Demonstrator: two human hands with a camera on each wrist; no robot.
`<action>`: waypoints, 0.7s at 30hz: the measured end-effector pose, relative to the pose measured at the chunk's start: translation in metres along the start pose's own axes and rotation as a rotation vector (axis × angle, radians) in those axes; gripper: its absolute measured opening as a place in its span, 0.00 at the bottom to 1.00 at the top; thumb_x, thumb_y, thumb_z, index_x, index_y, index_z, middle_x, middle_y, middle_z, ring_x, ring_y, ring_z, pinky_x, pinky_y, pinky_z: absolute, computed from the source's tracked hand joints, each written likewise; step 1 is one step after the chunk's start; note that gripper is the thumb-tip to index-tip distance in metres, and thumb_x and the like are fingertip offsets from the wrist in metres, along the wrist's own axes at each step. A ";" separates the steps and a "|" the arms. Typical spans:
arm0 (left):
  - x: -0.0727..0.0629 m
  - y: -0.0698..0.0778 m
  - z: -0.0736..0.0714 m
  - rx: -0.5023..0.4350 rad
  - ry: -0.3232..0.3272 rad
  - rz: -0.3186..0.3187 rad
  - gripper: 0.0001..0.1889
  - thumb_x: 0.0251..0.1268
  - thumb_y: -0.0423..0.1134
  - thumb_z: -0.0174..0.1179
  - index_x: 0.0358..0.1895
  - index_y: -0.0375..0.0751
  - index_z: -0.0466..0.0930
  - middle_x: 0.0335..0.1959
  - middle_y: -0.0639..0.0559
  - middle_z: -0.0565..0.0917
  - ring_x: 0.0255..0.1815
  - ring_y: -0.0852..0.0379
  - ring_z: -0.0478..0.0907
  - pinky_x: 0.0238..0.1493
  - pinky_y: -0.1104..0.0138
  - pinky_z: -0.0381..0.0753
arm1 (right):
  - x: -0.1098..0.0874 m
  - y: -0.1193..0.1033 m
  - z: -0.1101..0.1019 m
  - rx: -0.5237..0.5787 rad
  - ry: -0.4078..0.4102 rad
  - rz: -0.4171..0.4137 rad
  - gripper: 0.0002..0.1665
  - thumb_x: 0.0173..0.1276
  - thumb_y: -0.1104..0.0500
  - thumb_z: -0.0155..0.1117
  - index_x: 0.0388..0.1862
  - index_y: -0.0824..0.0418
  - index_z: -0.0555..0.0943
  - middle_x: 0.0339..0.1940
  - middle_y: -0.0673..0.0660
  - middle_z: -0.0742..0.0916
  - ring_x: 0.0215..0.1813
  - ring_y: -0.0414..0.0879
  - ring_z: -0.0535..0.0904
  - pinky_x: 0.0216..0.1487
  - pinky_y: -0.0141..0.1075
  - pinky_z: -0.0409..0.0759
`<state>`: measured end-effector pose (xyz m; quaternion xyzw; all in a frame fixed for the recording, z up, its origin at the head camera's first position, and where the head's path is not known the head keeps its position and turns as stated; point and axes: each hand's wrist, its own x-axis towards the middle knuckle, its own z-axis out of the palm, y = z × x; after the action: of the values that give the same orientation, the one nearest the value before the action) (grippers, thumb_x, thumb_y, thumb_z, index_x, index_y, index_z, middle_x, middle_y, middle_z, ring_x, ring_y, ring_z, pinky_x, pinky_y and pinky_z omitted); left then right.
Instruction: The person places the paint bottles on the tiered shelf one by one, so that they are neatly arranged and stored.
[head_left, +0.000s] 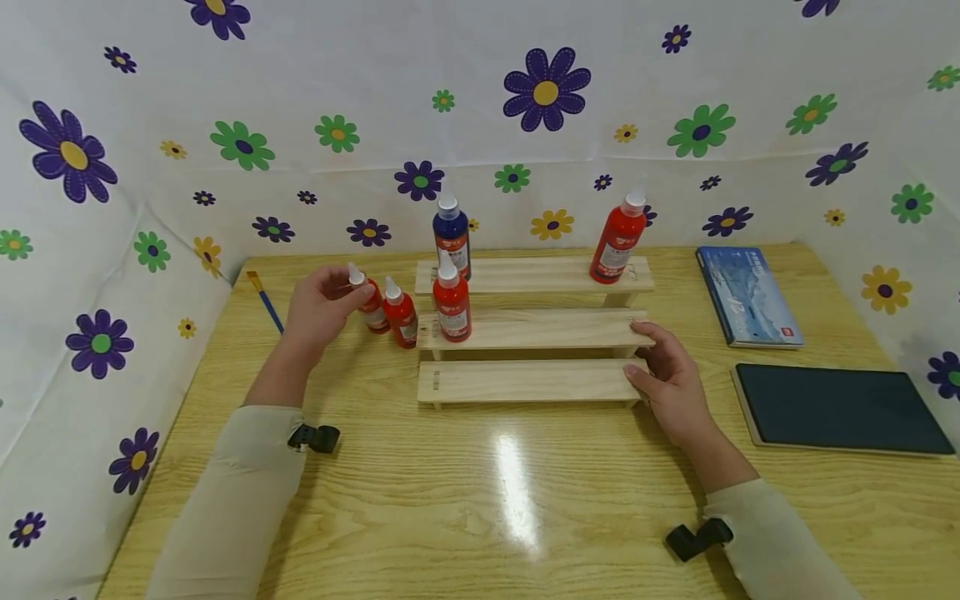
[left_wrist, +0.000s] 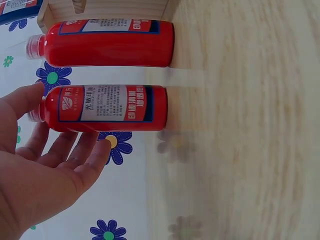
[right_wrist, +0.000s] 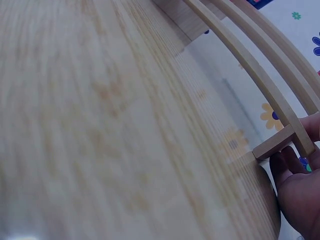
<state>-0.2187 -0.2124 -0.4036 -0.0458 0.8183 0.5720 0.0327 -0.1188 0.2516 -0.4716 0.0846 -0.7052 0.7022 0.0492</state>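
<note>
My left hand (head_left: 321,310) pinches the neck of a red bottle (left_wrist: 107,107) with a white pointed cap, thumb on one side and fingers on the other. The bottle stands on the table left of the rack. Right beside it is a second red bottle (head_left: 401,318). A three-step wooden rack (head_left: 536,381) carries a red bottle (head_left: 452,307) on its middle step, plus a blue bottle (head_left: 451,237) and another red bottle (head_left: 619,242) on its top step. My right hand (head_left: 671,383) grips the rack's right end, thumb at the bottom step, fingers by the middle one.
To the right lie a blue-and-white boxed item or book (head_left: 750,296) and a dark flat tablet-like panel (head_left: 840,408). A blue-handled paintbrush (head_left: 266,302) lies at the back left. Flower-printed cloth (head_left: 480,133) encloses the table (head_left: 420,500) at the back and sides.
</note>
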 end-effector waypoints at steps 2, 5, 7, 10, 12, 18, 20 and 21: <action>0.000 -0.002 0.000 -0.010 0.007 0.000 0.24 0.68 0.48 0.66 0.60 0.39 0.73 0.59 0.45 0.77 0.61 0.48 0.74 0.62 0.57 0.74 | 0.000 0.000 0.000 0.001 0.000 0.001 0.32 0.71 0.76 0.57 0.72 0.62 0.68 0.61 0.57 0.78 0.61 0.58 0.73 0.49 0.33 0.81; 0.001 -0.006 0.001 -0.037 0.004 -0.001 0.24 0.68 0.48 0.66 0.61 0.41 0.73 0.60 0.46 0.76 0.61 0.48 0.74 0.61 0.58 0.75 | 0.000 0.000 0.000 -0.001 -0.001 0.003 0.32 0.71 0.76 0.57 0.72 0.62 0.68 0.61 0.57 0.78 0.61 0.58 0.73 0.49 0.33 0.81; 0.002 -0.009 0.002 -0.056 -0.007 -0.003 0.25 0.68 0.49 0.66 0.63 0.42 0.73 0.60 0.47 0.76 0.61 0.49 0.73 0.62 0.58 0.75 | 0.000 0.000 0.000 -0.004 -0.001 0.003 0.32 0.71 0.76 0.57 0.73 0.62 0.68 0.61 0.57 0.78 0.61 0.59 0.73 0.49 0.33 0.81; 0.002 -0.012 0.003 -0.082 -0.019 -0.009 0.26 0.68 0.49 0.65 0.65 0.44 0.73 0.62 0.47 0.75 0.63 0.49 0.71 0.63 0.58 0.74 | 0.000 0.000 -0.001 -0.006 0.000 0.003 0.32 0.71 0.76 0.57 0.73 0.62 0.68 0.61 0.56 0.78 0.61 0.58 0.73 0.49 0.33 0.81; 0.001 -0.013 0.004 -0.101 -0.022 -0.014 0.27 0.69 0.48 0.65 0.67 0.44 0.73 0.63 0.46 0.75 0.65 0.48 0.70 0.63 0.57 0.74 | -0.001 0.000 -0.001 -0.009 -0.001 0.002 0.32 0.71 0.75 0.57 0.73 0.62 0.68 0.61 0.56 0.78 0.61 0.58 0.73 0.49 0.33 0.81; 0.000 -0.015 0.006 -0.173 -0.004 -0.016 0.27 0.69 0.45 0.65 0.68 0.42 0.72 0.66 0.43 0.73 0.66 0.46 0.70 0.60 0.57 0.76 | -0.001 0.000 0.000 -0.004 0.002 -0.003 0.32 0.71 0.76 0.57 0.72 0.62 0.68 0.60 0.57 0.78 0.61 0.60 0.73 0.49 0.33 0.81; 0.001 -0.016 0.006 -0.193 0.006 -0.017 0.27 0.69 0.45 0.65 0.68 0.41 0.72 0.66 0.43 0.73 0.65 0.46 0.70 0.59 0.57 0.77 | -0.001 0.000 0.000 -0.004 0.001 -0.003 0.32 0.71 0.76 0.57 0.72 0.62 0.68 0.61 0.57 0.78 0.61 0.60 0.73 0.49 0.33 0.81; 0.001 -0.017 0.006 -0.199 0.012 -0.020 0.27 0.69 0.45 0.65 0.68 0.41 0.72 0.65 0.43 0.73 0.65 0.46 0.70 0.59 0.57 0.77 | -0.001 0.000 0.000 -0.006 0.001 -0.003 0.32 0.71 0.75 0.57 0.72 0.62 0.68 0.61 0.58 0.78 0.61 0.60 0.73 0.49 0.33 0.81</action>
<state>-0.2178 -0.2128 -0.4217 -0.0601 0.7570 0.6500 0.0288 -0.1181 0.2518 -0.4712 0.0851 -0.7073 0.6999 0.0507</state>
